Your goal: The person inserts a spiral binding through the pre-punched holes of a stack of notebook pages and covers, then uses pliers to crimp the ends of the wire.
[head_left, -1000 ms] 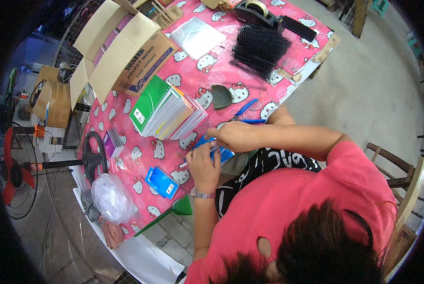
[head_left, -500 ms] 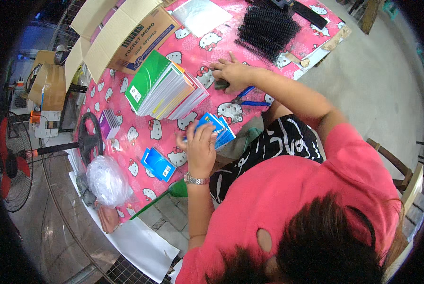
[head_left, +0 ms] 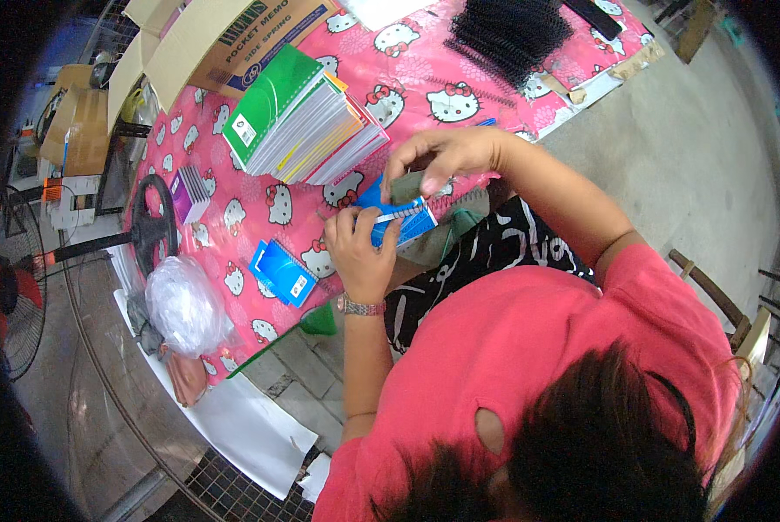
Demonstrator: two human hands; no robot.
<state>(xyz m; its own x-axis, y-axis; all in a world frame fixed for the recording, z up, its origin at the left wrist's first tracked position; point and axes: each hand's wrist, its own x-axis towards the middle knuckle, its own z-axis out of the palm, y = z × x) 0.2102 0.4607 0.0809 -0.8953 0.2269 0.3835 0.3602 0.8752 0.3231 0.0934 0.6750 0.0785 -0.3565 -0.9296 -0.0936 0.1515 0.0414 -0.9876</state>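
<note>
At the table's near edge my left hand (head_left: 359,254) is closed on a small blue notebook (head_left: 418,224), thumb and fingers pressing its edge. A black spiral coil (head_left: 460,197) lies along that edge, its loose end sticking out to the right. My right hand (head_left: 447,161) grips a small dark grey-green block (head_left: 410,186) just above the notebook. What the block is, and whether it touches the coil, I cannot tell. Behind my right hand shows a blue tool handle (head_left: 487,123), mostly hidden.
A tall pile of notebooks with a green cover (head_left: 272,109) stands beyond my hands, beside an open carton (head_left: 255,43). Black coils (head_left: 507,43) lie at the far right. Left are blue notebooks (head_left: 285,274), purple notebooks (head_left: 191,193), a clear plastic bag (head_left: 185,304) and a fan (head_left: 24,296).
My right hand has picked up the dark block from the table and brought it left and nearer, over the notebook. My left hand now presses the notebook's edge, and the coil shows there.
</note>
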